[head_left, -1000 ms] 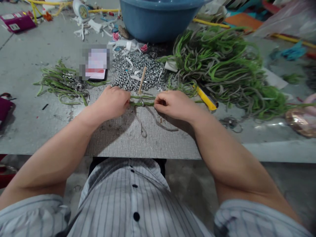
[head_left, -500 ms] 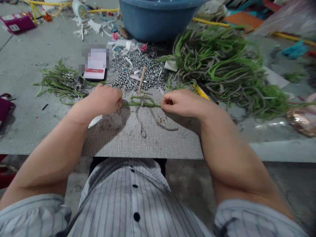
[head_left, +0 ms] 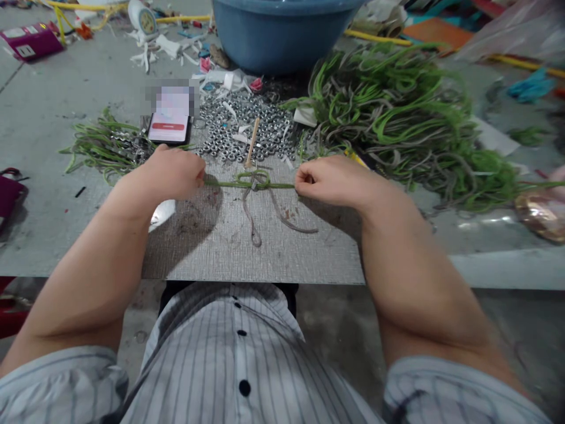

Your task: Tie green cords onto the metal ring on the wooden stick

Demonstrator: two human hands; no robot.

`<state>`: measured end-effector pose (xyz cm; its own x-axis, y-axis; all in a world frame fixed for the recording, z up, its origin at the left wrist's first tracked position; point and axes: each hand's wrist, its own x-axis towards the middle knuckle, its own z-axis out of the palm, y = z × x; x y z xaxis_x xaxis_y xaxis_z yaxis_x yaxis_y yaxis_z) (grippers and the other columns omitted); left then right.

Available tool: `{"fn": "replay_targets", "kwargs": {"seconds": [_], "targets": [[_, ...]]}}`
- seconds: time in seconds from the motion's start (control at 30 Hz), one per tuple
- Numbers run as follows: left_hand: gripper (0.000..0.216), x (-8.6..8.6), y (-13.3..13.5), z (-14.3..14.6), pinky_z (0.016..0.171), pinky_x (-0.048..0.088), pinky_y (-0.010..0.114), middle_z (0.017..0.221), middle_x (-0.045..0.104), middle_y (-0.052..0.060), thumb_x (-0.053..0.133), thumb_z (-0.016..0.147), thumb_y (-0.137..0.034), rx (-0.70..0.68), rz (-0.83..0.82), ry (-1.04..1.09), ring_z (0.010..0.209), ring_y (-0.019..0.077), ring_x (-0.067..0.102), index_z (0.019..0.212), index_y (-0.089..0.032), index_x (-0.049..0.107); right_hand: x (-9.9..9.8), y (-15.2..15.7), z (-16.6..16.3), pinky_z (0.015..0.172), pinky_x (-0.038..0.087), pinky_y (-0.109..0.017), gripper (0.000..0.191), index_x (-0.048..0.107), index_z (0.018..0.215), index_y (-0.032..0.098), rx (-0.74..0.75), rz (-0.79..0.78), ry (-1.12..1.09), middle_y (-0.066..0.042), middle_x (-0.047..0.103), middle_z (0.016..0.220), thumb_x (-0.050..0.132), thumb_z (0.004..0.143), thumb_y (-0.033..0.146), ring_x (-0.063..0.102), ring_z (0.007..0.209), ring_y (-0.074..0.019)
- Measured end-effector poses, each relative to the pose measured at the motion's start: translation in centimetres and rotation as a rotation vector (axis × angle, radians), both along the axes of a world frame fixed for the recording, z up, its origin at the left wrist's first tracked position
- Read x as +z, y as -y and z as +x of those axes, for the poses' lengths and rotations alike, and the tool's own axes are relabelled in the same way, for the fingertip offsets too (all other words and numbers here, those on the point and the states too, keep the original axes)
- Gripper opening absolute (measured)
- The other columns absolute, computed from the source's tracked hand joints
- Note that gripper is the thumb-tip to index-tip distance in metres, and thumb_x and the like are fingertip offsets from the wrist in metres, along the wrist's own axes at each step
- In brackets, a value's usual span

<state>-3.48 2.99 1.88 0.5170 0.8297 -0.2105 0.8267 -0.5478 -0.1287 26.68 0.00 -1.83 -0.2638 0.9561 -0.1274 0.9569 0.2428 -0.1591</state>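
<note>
A green cord (head_left: 227,184) is stretched level between my two hands, just above or on the grey board. My left hand (head_left: 174,172) is closed on its left end, and my right hand (head_left: 324,181) pinches the right end. Midway along it sits a loose looped knot (head_left: 253,179) with a small metal piece in it. From the knot a grey cord (head_left: 289,222) hangs towards me in two tails, the left one ending in a small loop. A thin wooden stick (head_left: 253,141) stands just behind the knot.
Behind the hands lies a spread of metal nuts (head_left: 247,126), with a blue basin (head_left: 286,35) beyond. A phone (head_left: 170,115) and a bundle of cords (head_left: 106,144) lie left. To the right is a large heap of green and grey cords (head_left: 397,112).
My hands have moved apart, the left one further left and the right one slightly right. The loops at the knot have become smaller.
</note>
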Motion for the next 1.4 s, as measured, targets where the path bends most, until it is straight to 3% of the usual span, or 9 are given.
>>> {"fn": "replay_targets", "kwargs": {"seconds": [0.1, 0.17, 0.27, 0.4, 0.47, 0.6, 0.8, 1.1, 1.4], "targets": [[0.016, -0.3, 0.0, -0.5, 0.085, 0.043, 0.044, 0.062, 0.049, 0.0, 0.052, 0.082, -0.016, -0.001, 0.03, 0.034, 0.064, 0.014, 0.031, 0.067, -0.019, 0.056, -0.3, -0.1, 0.2, 0.054, 0.028, -0.034, 0.018, 0.057, 0.062, 0.026, -0.016, 0.014, 0.001, -0.003, 0.061, 0.061, 0.063, 0.077, 0.019, 0.048, 0.054, -0.0179], [0.016, -0.2, 0.2, -0.6, 0.09, 0.043, 0.047, 0.067, 0.054, 0.003, 0.052, 0.083, -0.015, 0.032, 0.008, 0.054, 0.07, 0.0171, 0.041, 0.069, -0.019, 0.059, -0.2, 0.0, 0.2, 0.056, 0.03, -0.035, 0.018, 0.058, 0.063, 0.026, -0.046, 0.004, 0.007, -0.003, 0.061, 0.064, 0.065, 0.078, 0.019, 0.05, 0.057, -0.0191], [0.014, 0.2, 0.6, -0.2, 0.101, 0.038, 0.054, 0.092, 0.066, 0.011, 0.054, 0.085, -0.013, 0.102, 0.002, 0.138, 0.097, 0.0276, 0.055, 0.084, -0.016, 0.068, 0.2, 0.2, -0.4, 0.063, 0.037, -0.037, 0.009, 0.064, 0.075, 0.025, -0.036, 0.086, -0.072, -0.007, 0.069, 0.081, 0.064, 0.08, 0.018, 0.06, 0.073, -0.0243], [0.033, 0.5, 1.5, 1.4, 0.106, 0.04, 0.049, 0.124, 0.064, 0.018, 0.05, 0.089, -0.009, 0.075, 0.039, 0.329, 0.119, 0.0327, 0.055, 0.116, -0.01, 0.068, 0.5, 0.7, -2.4, 0.088, 0.048, -0.044, 0.019, 0.07, 0.096, 0.026, 0.048, 0.276, -0.314, -0.011, 0.071, 0.106, 0.052, 0.095, 0.026, 0.064, 0.102, -0.0299], [0.039, 0.0, 1.9, 2.5, 0.103, 0.045, 0.043, 0.124, 0.064, 0.018, 0.042, 0.089, -0.004, 0.008, 0.077, 0.43, 0.118, 0.0288, 0.058, 0.119, -0.009, 0.066, -0.1, 0.9, -3.7, 0.098, 0.046, -0.047, 0.02, 0.071, 0.098, 0.025, 0.114, 0.293, -0.357, -0.012, 0.072, 0.106, 0.052, 0.098, 0.032, 0.063, 0.108, -0.0314], [0.033, -2.3, 2.2, 4.1, 0.088, 0.053, 0.035, 0.115, 0.067, 0.012, 0.048, 0.086, -0.005, -0.069, -0.011, 0.621, 0.1, 0.0223, 0.066, 0.111, -0.014, 0.067, -2.0, 0.6, -5.4, 0.101, 0.044, -0.052, 0.02, 0.074, 0.102, 0.024, 0.201, 0.303, -0.366, -0.013, 0.072, 0.109, 0.06, 0.095, 0.037, 0.06, 0.112, -0.0346], [0.026, -4.8, 1.6, 4.6, 0.086, 0.055, 0.036, 0.108, 0.068, 0.011, 0.053, 0.086, -0.012, -0.115, -0.037, 0.619, 0.097, 0.0243, 0.068, 0.108, -0.013, 0.069, -2.8, 0.2, -5.4, 0.103, 0.044, -0.05, 0.017, 0.075, 0.096, 0.022, 0.215, 0.278, -0.334, -0.013, 0.071, 0.109, 0.061, 0.092, 0.031, 0.061, 0.111, -0.0333], [0.039, -4.6, 2.1, 4.8, 0.091, 0.057, 0.042, 0.121, 0.062, 0.016, 0.054, 0.091, -0.021, -0.179, -0.03, 0.561, 0.103, 0.0275, 0.069, 0.126, -0.015, 0.071, -2.8, 0.0, -4.3, 0.108, 0.042, -0.054, 0.019, 0.073, 0.1, 0.022, 0.217, 0.256, -0.387, -0.014, 0.07, 0.121, 0.067, 0.086, 0.033, 0.059, 0.12, -0.0353], [0.037, -4.0, 2.4, 5.2, 0.091, 0.057, 0.043, 0.125, 0.06, 0.019, 0.053, 0.091, -0.021, -0.165, -0.035, 0.492, 0.108, 0.0313, 0.068, 0.123, -0.011, 0.068, -2.6, 0.2, -4.2, 0.107, 0.043, -0.053, 0.018, 0.074, 0.1, 0.024, 0.233, 0.242, -0.398, -0.013, 0.07, 0.12, 0.066, 0.088, 0.033, 0.058, 0.12, -0.0347]]}}
